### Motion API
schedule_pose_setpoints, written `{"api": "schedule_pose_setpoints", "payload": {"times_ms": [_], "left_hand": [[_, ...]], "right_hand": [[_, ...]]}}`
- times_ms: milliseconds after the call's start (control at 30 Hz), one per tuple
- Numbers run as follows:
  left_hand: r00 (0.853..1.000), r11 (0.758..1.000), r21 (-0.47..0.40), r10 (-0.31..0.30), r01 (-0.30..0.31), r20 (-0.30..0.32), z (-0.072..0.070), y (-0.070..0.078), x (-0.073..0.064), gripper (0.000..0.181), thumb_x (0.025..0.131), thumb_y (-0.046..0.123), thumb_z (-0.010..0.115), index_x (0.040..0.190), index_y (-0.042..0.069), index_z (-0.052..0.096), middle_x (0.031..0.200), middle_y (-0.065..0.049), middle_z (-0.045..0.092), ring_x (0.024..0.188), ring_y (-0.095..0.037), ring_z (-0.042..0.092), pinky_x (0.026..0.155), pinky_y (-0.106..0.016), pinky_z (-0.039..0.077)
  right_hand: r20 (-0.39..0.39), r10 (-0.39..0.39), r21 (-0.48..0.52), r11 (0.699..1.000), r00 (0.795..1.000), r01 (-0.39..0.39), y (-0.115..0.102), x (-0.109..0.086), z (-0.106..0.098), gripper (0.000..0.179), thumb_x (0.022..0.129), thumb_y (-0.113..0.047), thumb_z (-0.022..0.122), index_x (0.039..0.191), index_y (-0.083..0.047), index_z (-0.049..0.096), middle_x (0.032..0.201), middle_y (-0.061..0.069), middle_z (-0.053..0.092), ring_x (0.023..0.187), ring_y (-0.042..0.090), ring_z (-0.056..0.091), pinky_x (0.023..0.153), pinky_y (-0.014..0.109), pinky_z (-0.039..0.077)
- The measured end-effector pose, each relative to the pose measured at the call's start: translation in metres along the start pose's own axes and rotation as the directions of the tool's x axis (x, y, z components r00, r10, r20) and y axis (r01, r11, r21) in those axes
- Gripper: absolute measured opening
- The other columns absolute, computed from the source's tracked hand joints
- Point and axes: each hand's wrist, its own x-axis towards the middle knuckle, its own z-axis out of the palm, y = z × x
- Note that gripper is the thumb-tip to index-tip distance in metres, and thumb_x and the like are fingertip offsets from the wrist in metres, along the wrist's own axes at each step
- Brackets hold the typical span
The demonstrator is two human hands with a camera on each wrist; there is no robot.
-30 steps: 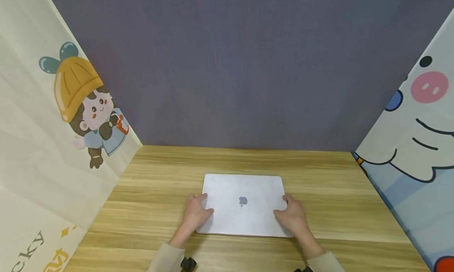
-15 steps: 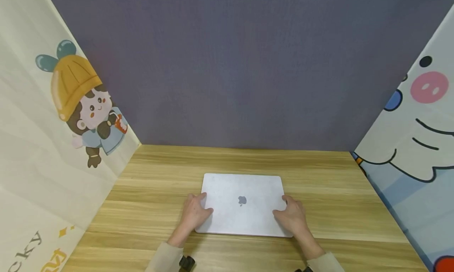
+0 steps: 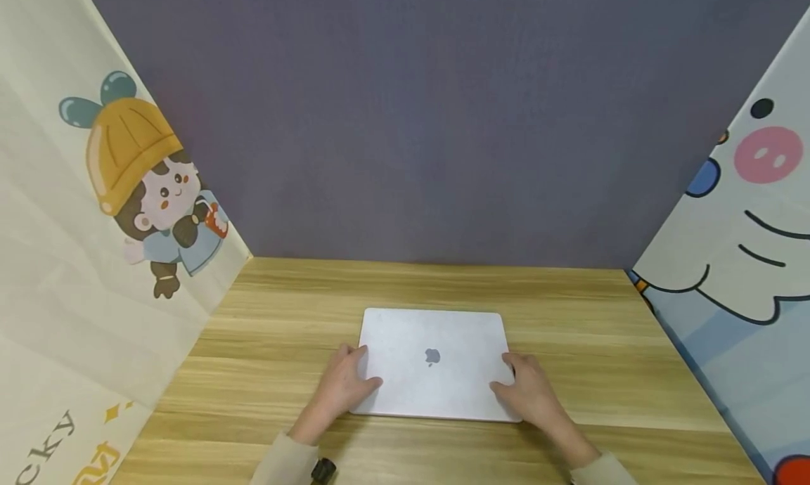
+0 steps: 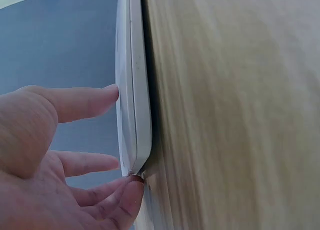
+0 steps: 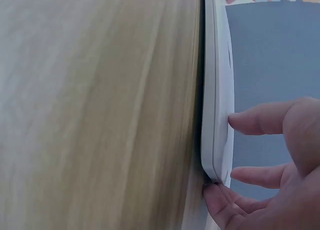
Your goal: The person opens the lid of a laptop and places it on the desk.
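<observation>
A closed silver laptop [image 3: 436, 386] with a dark apple logo lies flat on the wooden table, lid up. My left hand [image 3: 342, 383] holds its left side, the thumb and index fingertips on the lid and the other fingers at the side edge. In the left wrist view, the fingers [image 4: 131, 197] curl in by the laptop's corner. On the opposite side my right hand [image 3: 528, 390] holds the laptop the same way. The right wrist view shows its thumb [image 5: 257, 120] against the lid and lower fingertips [image 5: 216, 197] at the edge, close to the tabletop.
The wooden tabletop [image 3: 285, 295] stretches around the laptop. Behind it stands a dark grey panel [image 3: 405, 119]. Cloth sheets with cartoon prints flank the table, a cream left sheet [image 3: 50, 260] and a white and blue right sheet [image 3: 747, 351].
Both forearms have swung slightly outward, and my right hand has shifted a little to the right and nearer. The laptop stays about where it was, still closed.
</observation>
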Motion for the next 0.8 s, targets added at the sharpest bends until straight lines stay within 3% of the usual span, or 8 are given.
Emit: {"api": "schedule_pose_setpoints", "payload": {"times_ms": [233, 467, 800], "left_hand": [[0.999, 0.998, 0.047, 0.034, -0.034, 0.0, -0.001, -0.001, -0.002, 0.076, 0.08, 0.03, 0.085, 0.137, -0.01, 0.056, 0.129, -0.028, 0.056, 0.116, -0.043, 0.057, 0.097, -0.056, 0.051], [0.994, 0.991, 0.073, 0.107, -0.109, 0.028, -0.002, -0.005, -0.006, 0.076, 0.086, 0.036, 0.079, 0.141, -0.009, 0.052, 0.141, -0.029, 0.05, 0.128, -0.046, 0.05, 0.105, -0.058, 0.045], [0.969, 0.958, 0.188, 0.19, -0.217, 0.156, -0.004, -0.012, -0.013, 0.088, 0.095, 0.057, 0.062, 0.151, -0.007, 0.039, 0.157, -0.031, 0.033, 0.143, -0.048, 0.034, 0.113, -0.064, 0.032]], "right_hand": [[-0.018, -0.057, -0.078, 0.995, 0.998, 0.055, -0.002, -0.006, 0.001, 0.059, 0.085, -0.021, 0.077, 0.13, 0.012, 0.059, 0.128, 0.034, 0.054, 0.119, 0.05, 0.055, 0.1, 0.061, 0.047], [-0.014, -0.084, -0.122, 0.989, 0.996, 0.081, -0.001, -0.013, 0.002, 0.057, 0.086, -0.024, 0.077, 0.129, 0.01, 0.061, 0.126, 0.031, 0.055, 0.119, 0.048, 0.054, 0.098, 0.059, 0.048], [0.003, -0.164, -0.167, 0.973, 0.986, 0.162, 0.002, -0.024, 0.003, 0.063, 0.086, -0.034, 0.079, 0.132, 0.004, 0.061, 0.132, 0.027, 0.054, 0.126, 0.045, 0.048, 0.102, 0.058, 0.046]]}}
